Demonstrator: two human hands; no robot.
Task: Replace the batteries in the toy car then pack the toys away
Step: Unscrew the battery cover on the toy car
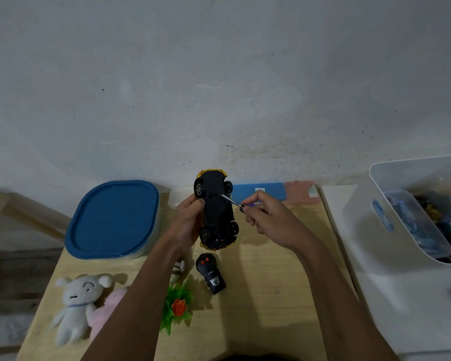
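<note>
left hand [185, 223], car [217, 213]; right hand [272, 223], screwdriver [232, 201]

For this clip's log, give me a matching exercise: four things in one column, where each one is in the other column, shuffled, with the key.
Things:
1 toy car
2 screwdriver
3 remote control
4 white plush toy

Places:
A lying at the near left of the table
B gripped in the right hand, tip on the car's underside
C held underside up in the left hand
D lying on the table, just nearer the person than the car

Pairs: 1-C, 2-B, 3-D, 4-A
</note>
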